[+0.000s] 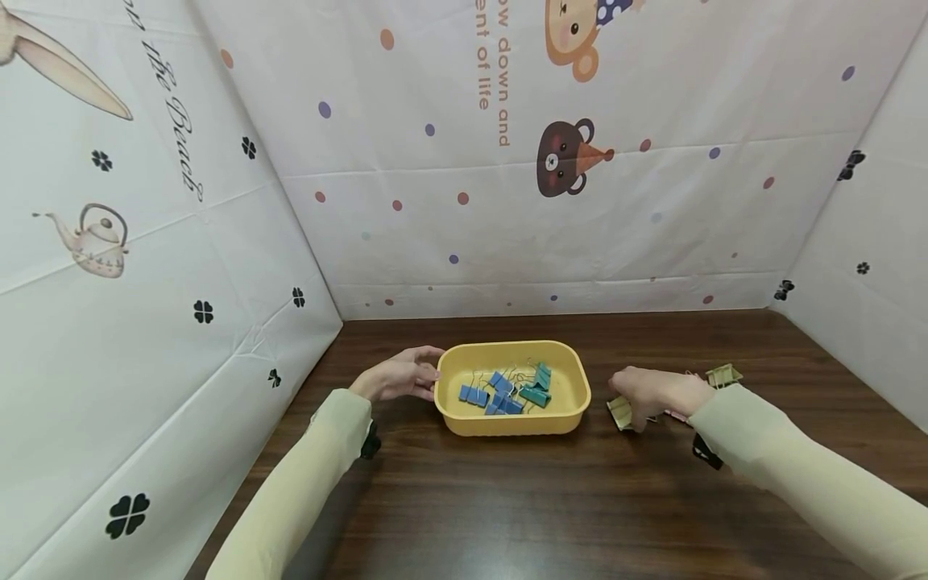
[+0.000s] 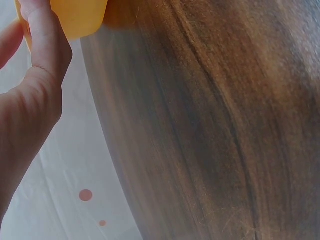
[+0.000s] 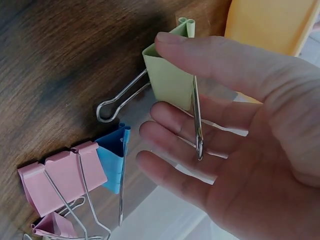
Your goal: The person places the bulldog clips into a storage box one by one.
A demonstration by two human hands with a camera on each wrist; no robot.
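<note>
A yellow plastic tray stands on the table with several blue binder clips and teal binder clips inside. At its left end my left hand holds the rim, thumb and fingers on either side of the tray wall. My right hand is to the right of the tray, low over the table. It pinches a pale green binder clip between the thumb and the fingers, the clip's wire handles sticking out. Beside that hand lie pink binder clips and a blue binder clip.
Another pale green binder clip lies behind the right wrist. The dark wooden table meets a printed white sheet at the back, with more sheeting along the left and right sides.
</note>
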